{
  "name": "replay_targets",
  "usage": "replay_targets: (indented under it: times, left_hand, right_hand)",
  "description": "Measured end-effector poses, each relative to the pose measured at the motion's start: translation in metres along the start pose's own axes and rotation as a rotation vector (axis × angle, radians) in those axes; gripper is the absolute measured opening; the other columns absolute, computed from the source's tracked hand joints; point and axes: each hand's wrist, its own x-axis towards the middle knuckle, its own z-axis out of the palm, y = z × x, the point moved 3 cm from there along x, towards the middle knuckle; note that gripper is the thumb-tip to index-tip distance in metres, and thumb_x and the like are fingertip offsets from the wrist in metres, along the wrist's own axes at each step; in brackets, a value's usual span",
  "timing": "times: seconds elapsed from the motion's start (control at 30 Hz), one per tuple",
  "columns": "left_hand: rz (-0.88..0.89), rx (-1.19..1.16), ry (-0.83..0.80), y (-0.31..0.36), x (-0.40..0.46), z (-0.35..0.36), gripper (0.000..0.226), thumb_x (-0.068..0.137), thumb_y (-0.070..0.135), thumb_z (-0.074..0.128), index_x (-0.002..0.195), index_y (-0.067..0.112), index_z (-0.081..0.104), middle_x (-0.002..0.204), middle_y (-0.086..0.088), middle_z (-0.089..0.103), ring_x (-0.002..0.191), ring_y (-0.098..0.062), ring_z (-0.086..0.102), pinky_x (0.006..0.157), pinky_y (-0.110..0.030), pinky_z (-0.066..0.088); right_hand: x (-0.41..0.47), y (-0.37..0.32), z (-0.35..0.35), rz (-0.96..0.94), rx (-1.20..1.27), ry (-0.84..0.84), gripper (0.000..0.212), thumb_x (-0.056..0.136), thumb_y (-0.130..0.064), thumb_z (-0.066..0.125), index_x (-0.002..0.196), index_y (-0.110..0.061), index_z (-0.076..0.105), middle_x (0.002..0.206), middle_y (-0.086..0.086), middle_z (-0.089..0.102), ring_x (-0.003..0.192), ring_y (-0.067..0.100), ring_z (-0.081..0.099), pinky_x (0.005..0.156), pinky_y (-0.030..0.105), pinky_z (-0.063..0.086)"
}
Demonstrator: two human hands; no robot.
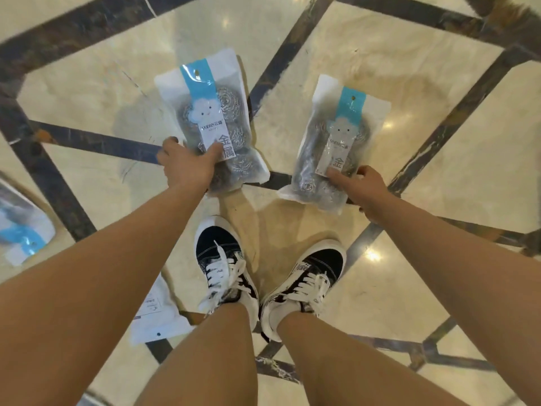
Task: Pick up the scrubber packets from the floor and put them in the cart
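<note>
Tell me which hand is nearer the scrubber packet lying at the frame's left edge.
Left. The left hand grips a packet ahead of the shoes, on the same side as the left-edge packet. The right hand grips another packet farther right, across the body.

Bare floor [395, 92] ahead — two shoes [228, 259] crowd below.

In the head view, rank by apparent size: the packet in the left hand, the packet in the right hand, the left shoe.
1. Left-hand packet, largest, though perhaps only by nearness.
2. Right-hand packet, close behind; likely the same product.
3. Left shoe, smallest.
</note>
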Motion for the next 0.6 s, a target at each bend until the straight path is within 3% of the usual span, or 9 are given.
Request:
replay_targets:
  times: [0.07,0.13,0.2,0.27,0.37,0.5,0.6]
  left_hand:
    - [-0.205,-0.138,-0.068,0.001,0.007,0.008,0.107,0.057,0.073,0.077,0.137,0.007,0.052,0.142,-0.016,0.047,0.120,-0.035,0.058,0.102,-0.048,0.052]
    - [-0.258,-0.180,-0.097,0.003,0.011,0.012,0.114,0.043,0.078,0.077,0.132,0.009,0.059,0.137,-0.013,0.054,0.111,-0.032,0.064,0.093,-0.047,0.058]
    - [-0.260,-0.213,-0.130,0.008,0.007,0.015,0.107,0.053,0.068,0.084,0.136,0.009,0.053,0.135,-0.010,0.054,0.112,-0.031,0.062,0.090,-0.048,0.060]
    - [-0.227,-0.314,-0.155,0.015,0.000,0.014,0.080,0.068,0.049,0.087,0.129,0.011,0.049,0.129,-0.008,0.058,0.113,-0.030,0.063,0.092,-0.051,0.058]
    - [-0.169,-0.411,-0.166,0.026,-0.014,0.006,0.052,0.080,0.029,0.084,0.116,0.019,0.047,0.112,0.001,0.064,0.109,-0.024,0.066,0.095,-0.047,0.057]
    - [-0.063,-0.346,-0.149,0.048,-0.052,-0.026,0.053,0.085,0.033,0.077,0.123,0.018,0.044,0.110,0.003,0.057,0.110,-0.023,0.061,0.090,-0.036,0.051]
    - [-0.010,-0.266,-0.189,0.065,-0.092,-0.062,0.060,0.089,0.037,0.072,0.133,0.013,0.038,0.118,-0.001,0.055,0.107,-0.023,0.056,0.086,-0.035,0.045]
  right_hand:
    - [-0.002,0.002,0.008,0.017,0.043,-0.009,0.067,0.081,-0.049,0.082,0.125,-0.007,0.055,0.115,0.007,0.066,0.098,0.022,0.067,0.055,0.026,0.038]
    - [-0.003,-0.001,0.017,0.016,0.148,0.024,0.058,0.080,-0.040,0.085,0.117,-0.006,0.056,0.104,0.006,0.066,0.081,0.015,0.064,0.051,0.023,0.043]
    - [-0.005,-0.007,0.024,0.016,0.275,0.042,0.045,0.080,-0.029,0.087,0.107,-0.007,0.058,0.098,0.005,0.069,0.076,0.012,0.067,0.050,0.019,0.051]
    - [-0.011,-0.016,0.031,-0.003,0.358,0.046,0.034,0.081,-0.018,0.086,0.101,-0.007,0.061,0.099,0.008,0.072,0.082,0.019,0.072,0.066,0.028,0.062]
    - [-0.026,-0.032,0.029,-0.010,0.335,0.030,0.048,0.081,-0.011,0.084,0.119,-0.001,0.056,0.113,0.015,0.069,0.095,0.029,0.072,0.083,0.040,0.062]
    - [-0.065,-0.055,0.000,-0.057,0.255,0.011,0.054,0.080,-0.006,0.079,0.122,-0.005,0.045,0.114,0.014,0.064,0.095,0.027,0.071,0.072,0.035,0.061]
    - [-0.113,-0.070,-0.030,-0.105,0.218,0.018,0.062,0.071,-0.020,0.078,0.123,-0.009,0.045,0.111,0.011,0.064,0.093,0.026,0.071,0.076,0.041,0.062]
